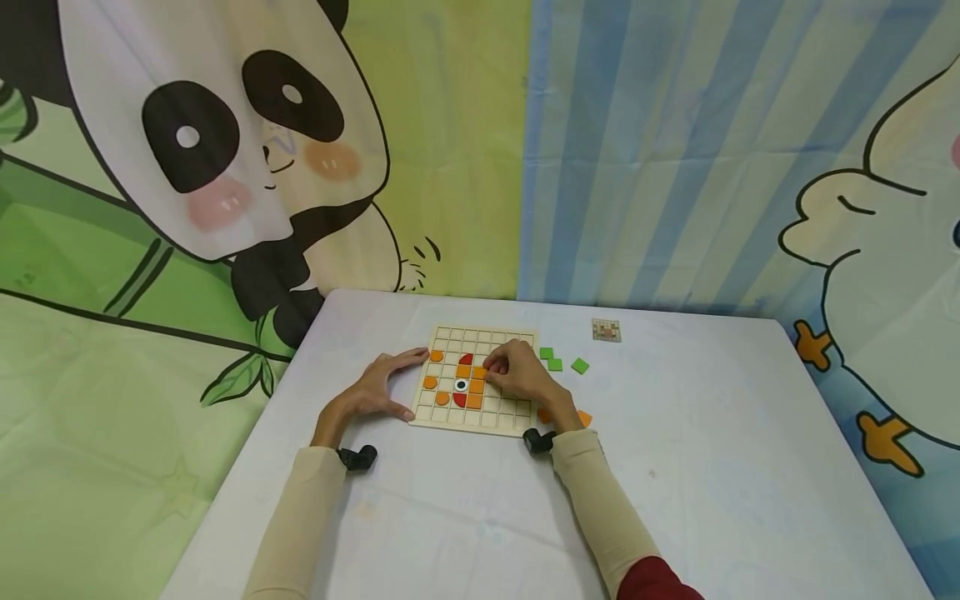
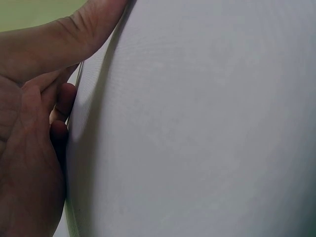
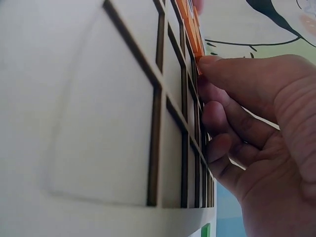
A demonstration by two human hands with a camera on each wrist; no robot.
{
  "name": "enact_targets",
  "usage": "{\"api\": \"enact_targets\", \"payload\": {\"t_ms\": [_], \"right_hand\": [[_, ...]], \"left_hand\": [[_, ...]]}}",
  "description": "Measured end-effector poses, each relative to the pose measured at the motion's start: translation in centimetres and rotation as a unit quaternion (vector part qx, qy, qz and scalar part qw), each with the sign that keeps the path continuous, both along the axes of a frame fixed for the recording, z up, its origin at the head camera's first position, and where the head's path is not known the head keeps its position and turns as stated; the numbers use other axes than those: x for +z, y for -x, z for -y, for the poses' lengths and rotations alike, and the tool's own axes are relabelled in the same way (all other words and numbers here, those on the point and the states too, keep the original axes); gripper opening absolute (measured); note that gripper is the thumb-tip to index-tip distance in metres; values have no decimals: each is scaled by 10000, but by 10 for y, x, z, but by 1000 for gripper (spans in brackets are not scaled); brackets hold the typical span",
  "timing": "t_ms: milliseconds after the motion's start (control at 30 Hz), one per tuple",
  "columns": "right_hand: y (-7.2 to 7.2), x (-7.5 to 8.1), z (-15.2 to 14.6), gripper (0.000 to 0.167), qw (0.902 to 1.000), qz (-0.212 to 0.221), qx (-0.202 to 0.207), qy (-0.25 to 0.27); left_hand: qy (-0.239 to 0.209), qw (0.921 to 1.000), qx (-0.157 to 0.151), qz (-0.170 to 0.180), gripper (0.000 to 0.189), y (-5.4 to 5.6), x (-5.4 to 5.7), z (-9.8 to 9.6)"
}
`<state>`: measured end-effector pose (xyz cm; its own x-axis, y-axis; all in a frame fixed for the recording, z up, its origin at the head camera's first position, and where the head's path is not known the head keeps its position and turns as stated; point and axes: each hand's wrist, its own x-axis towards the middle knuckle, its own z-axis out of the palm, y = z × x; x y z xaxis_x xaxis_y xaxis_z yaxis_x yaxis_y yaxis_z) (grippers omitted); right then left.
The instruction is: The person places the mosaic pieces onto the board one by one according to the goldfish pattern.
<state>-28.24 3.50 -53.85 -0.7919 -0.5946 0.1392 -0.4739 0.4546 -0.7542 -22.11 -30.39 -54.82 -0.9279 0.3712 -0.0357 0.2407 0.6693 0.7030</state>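
Note:
A cream grid board (image 1: 506, 421) lies on the table with orange and red tiles around a black-and-white eye tile (image 1: 461, 386). My right hand (image 1: 522, 375) is over the board, and its thumb and forefinger pinch an orange square tile (image 1: 479, 373) in the grid. In the right wrist view the thumb tip (image 3: 210, 60) meets the orange tile's edge. My left hand (image 1: 372, 387) rests at the board's left side, forefinger and thumb spread apart along that edge. Orange round tiles (image 1: 437, 356) and a red quarter-round tile (image 1: 466, 359) sit nearby in the grid.
Green square tiles (image 1: 580, 366) lie right of the board. Orange pieces (image 1: 584, 418) are partly hidden by the right wrist. A small patterned card (image 1: 606, 330) lies near the back of the white table (image 1: 705, 433). Behind it hangs a printed cloth (image 1: 637, 150).

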Motion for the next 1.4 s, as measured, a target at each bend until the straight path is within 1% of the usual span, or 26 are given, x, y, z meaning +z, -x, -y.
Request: {"api": "enact_targets", "payload": {"t_ms": [267,400,533,600,700,833,967,1100,1200,1333,1400], "right_hand": [[-1,2,-2,16,10000,45,-4,11],[-2,5,-3,18,10000,73,-38,2],[-6,11,-11,20,9999,75,-43,-60],[-7,16,-18,20,10000,66,1,-75],[-7,25,-32,22,9997,185,82,-157],[-9,38,-55,26,9976,415,207,-512],[-14,45,-76,27,9952,559,197,-777],[-22,45,-92,25,9921,776,16,-985],[-26,42,-99,24,9898,943,-38,-1064],[-29,35,-103,23,9895,1088,64,-951],[-30,32,-104,23,9900,1084,119,-900]], "left_hand": [[27,10000,1,32,122,2,0,-3],[41,10000,13,29,122,3,0,-3],[6,10000,-52,0,124,2,0,-3],[-40,9999,-100,-29,124,2,1,-3],[-92,9997,-173,-113,124,3,0,-3],[-87,9997,-185,-131,124,4,-1,-1],[-75,9998,-136,-117,123,4,-1,0],[-96,9998,-132,-130,123,3,-1,1],[-86,9997,-139,-160,123,2,-2,2],[-36,9998,-109,-178,122,1,-4,2],[-49,9998,-94,-165,122,1,-3,1]]}}
